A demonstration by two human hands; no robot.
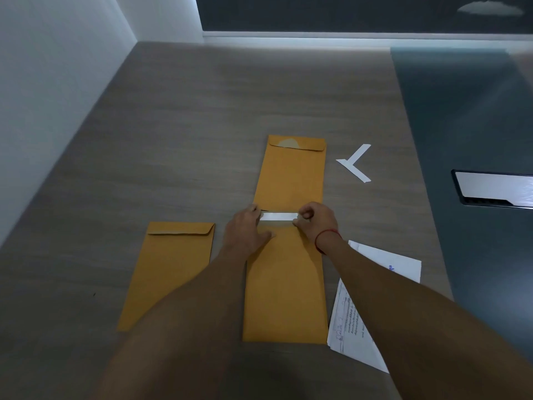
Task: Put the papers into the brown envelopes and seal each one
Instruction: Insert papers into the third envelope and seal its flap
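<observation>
Right hand (315,223) pinches narrow white strip (278,217) on envelope (285,290).

No readable text. On the lower white sheet (353,321): a few rows of small dark print, running slantwise, too blurred to make out. Nearer its lower left corner: looping blue marks, possibly handwriting, equally illegible. On the upper white sheet (398,259): a small fragment of blue print at the near edge, mostly hidden and too small to decipher.
</observation>
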